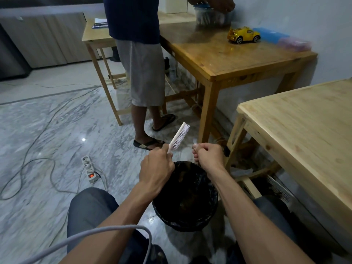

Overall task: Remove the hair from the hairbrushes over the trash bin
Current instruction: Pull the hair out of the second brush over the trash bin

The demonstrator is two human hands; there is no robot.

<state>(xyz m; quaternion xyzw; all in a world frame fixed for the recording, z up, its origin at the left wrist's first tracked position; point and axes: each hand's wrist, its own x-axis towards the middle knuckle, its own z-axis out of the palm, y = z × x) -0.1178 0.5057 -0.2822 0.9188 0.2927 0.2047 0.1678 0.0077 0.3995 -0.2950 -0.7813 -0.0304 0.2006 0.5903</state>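
Left hand (156,164) grips the pink hairbrush (178,139) by its handle, bristles angled above the trash bin (213,195) so hair drops in, while right hand (208,155) pinches closed, contents unclear.

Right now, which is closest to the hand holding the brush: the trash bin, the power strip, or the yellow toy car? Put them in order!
Measured from the left hand, in the head view:
1. Trash bin: just beneath and right of the hand.
2. Power strip: on the floor, off to the left.
3. Yellow toy car: up on the far table, ahead and right.
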